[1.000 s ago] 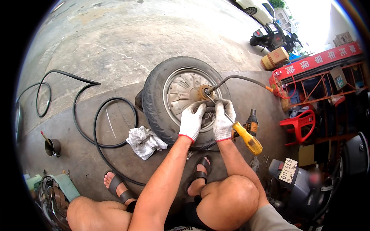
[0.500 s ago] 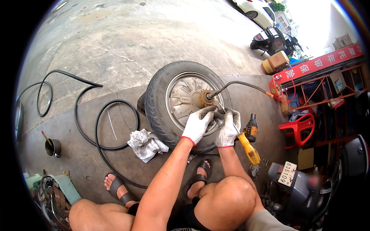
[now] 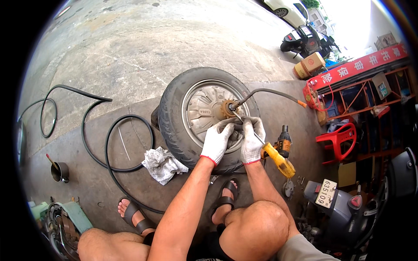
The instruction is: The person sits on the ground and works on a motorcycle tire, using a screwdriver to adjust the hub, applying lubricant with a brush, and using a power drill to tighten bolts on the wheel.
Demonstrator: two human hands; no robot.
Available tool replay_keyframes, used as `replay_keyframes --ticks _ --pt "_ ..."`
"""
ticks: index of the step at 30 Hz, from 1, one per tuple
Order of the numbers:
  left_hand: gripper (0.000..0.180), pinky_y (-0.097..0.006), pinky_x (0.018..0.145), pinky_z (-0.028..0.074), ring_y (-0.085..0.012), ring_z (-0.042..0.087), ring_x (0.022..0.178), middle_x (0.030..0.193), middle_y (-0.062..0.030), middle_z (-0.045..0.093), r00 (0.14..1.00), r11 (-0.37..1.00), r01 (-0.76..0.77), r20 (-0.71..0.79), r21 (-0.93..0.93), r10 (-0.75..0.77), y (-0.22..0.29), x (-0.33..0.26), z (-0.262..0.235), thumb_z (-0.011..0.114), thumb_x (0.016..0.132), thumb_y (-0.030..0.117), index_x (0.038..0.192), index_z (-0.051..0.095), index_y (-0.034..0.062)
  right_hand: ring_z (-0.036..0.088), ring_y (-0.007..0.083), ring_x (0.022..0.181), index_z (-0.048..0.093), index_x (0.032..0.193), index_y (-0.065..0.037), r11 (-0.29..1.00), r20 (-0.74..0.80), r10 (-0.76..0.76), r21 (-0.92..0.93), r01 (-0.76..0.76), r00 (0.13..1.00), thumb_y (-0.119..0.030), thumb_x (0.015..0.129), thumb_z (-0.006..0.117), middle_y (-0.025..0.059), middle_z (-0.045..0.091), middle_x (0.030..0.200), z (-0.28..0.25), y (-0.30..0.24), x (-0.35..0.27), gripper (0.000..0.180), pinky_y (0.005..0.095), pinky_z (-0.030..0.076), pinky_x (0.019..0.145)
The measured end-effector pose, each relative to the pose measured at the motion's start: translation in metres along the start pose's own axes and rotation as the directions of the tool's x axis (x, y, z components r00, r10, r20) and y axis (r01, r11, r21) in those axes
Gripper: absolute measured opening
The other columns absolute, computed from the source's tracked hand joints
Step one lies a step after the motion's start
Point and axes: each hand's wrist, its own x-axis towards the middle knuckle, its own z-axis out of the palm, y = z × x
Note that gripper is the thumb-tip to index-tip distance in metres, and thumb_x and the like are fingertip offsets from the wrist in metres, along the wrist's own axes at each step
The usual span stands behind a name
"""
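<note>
A wheel with a black tyre and a silver hub lies in front of me, a rusty toothed ring and thick cable at its axle. My left hand, in a white knit glove, has its fingers bent closed over the lower right of the hub; what they grip is hidden. Beside it, my gloved right hand is closed around the shaft of a yellow-handled screwdriver. The shaft slants up past the fingers toward the axle, and the handle sticks out below right of the hand.
An orange-and-black power drill stands right of my right hand. A crumpled stained rag lies left of the tyre, beside a looped black hose. Farther off are a dark pot, a red plastic chair and a scooter.
Both hands have shifted slightly left in the picture, along with the wheel. The screwdriver's handle has swung a little to the right and up. Both hands stay closed by the hub.
</note>
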Motion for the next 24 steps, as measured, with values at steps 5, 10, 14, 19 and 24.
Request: replay_keyframes --ticks 5,10,14,19,24 --pt "0.033 -0.020 0.057 0.042 -0.0026 0.053 0.067 0.080 0.0023 0.065 1.000 0.998 0.010 -0.002 -0.060 -0.010 0.004 -0.002 0.000 0.060 0.103 0.019 0.128 0.066 -0.0013 0.070 0.0169 0.080 0.059 0.104 0.000 0.998 0.012 -0.031 -0.048 0.031 0.999 -0.003 0.102 0.053 0.0096 0.069 0.095 0.000 -0.002 0.004 0.007 0.0286 0.057 0.071" --pt "0.035 -0.019 0.054 0.037 -0.0029 0.049 0.061 0.079 0.0034 0.062 0.999 0.997 0.031 -0.025 -0.066 -0.032 0.012 -0.008 0.004 0.058 0.104 0.018 0.133 0.064 0.0001 0.073 0.0220 0.086 0.057 0.111 0.001 0.945 -0.102 0.065 0.326 -0.028 0.993 -0.004 0.104 0.050 0.0146 0.070 0.103 0.014 -0.011 0.004 0.011 0.0323 0.060 0.080" --pt "0.035 -0.020 0.057 0.042 -0.0028 0.053 0.066 0.081 0.0023 0.065 1.000 0.990 0.020 0.002 -0.137 -0.020 0.007 0.000 0.003 0.059 0.104 0.018 0.132 0.063 -0.0015 0.072 0.0198 0.087 0.058 0.109 0.003 0.994 -0.002 0.051 0.102 -0.051 0.999 0.000 0.102 0.051 0.0154 0.071 0.103 0.000 -0.002 -0.007 0.010 0.0311 0.059 0.080" --pt "0.035 -0.018 0.056 0.041 -0.0024 0.055 0.068 0.096 -0.0004 0.070 1.000 0.993 0.003 0.001 -0.119 -0.003 -0.003 0.001 -0.002 0.056 0.105 0.016 0.135 0.061 -0.0001 0.070 0.0152 0.084 0.059 0.107 0.002 1.000 0.042 -0.001 0.003 0.001 0.999 0.002 0.100 0.053 0.0120 0.070 0.098 0.004 -0.004 -0.005 0.009 0.0274 0.057 0.075" --pt "0.035 -0.018 0.055 0.040 -0.0014 0.054 0.068 0.091 0.0012 0.069 1.000 0.992 0.005 -0.004 -0.127 -0.006 -0.001 0.000 -0.001 0.056 0.105 0.016 0.136 0.061 0.0003 0.068 0.0126 0.079 0.060 0.106 0.001 0.999 0.052 0.014 -0.041 -0.012 0.999 0.002 0.100 0.053 0.0094 0.069 0.094 0.005 -0.006 -0.003 0.009 0.0262 0.056 0.070"
